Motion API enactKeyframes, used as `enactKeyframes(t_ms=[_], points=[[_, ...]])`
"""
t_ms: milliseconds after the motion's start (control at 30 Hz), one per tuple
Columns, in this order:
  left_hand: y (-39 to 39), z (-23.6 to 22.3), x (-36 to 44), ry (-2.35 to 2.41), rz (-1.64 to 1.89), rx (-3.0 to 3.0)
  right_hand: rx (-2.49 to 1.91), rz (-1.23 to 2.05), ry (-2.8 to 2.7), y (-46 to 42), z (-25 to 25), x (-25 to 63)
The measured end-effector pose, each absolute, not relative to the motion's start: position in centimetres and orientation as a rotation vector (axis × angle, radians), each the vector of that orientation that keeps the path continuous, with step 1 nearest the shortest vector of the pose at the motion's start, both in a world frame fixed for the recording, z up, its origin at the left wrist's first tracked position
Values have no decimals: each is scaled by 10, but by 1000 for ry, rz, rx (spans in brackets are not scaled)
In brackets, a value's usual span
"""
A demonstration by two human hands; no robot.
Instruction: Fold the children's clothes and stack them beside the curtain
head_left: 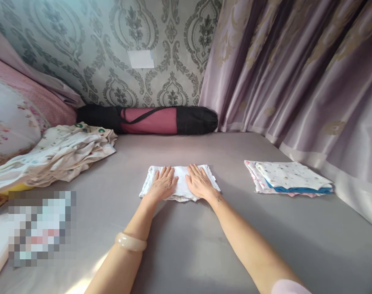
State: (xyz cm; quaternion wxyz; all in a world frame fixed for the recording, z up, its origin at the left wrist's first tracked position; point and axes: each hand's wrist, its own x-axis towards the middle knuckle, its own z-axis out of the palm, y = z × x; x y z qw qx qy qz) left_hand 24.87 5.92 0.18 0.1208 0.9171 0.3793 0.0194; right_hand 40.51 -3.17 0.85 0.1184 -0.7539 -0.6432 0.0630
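A folded white cloth item (182,181), perhaps a garment, lies flat on the grey sheet (186,245) in front of me. My left hand (164,183) rests flat on its left half, fingers stretched out. On the right half my right hand (200,182) is pressed down the same way, palm flat and fingers slightly spread. Neither hand grips anything. A small white tag (213,178) sticks out at the item's right edge. What lies under the palms is hidden.
To the right is a stack of folded cloths (293,175), white-patterned over blue and pink. A loose heap of pale clothes (72,149) lies at the left beside a floral pillow (11,110). A red and black long bag (152,120) runs along the wall. A blurred object (45,228) lies front left.
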Motion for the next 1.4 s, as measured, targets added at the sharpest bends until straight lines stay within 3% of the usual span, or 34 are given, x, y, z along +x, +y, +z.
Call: enactKeyframes(t_ms=[433,600,933,1200,1400], points=[[61,4,246,1134,72,2685,-2220,298,-1865,-29,6,412],[67,1,237,1304,238,2750,-2284,113,-1772,-30,3,425],[70,-2,234,1434,134,2694,-2416,206,-1745,-27,-7,433],[78,3,224,1305,3,2721,-2374,408,-1786,-29,8,438],[82,-6,197,1124,171,2863,-2301,271,-1892,-46,10,444]])
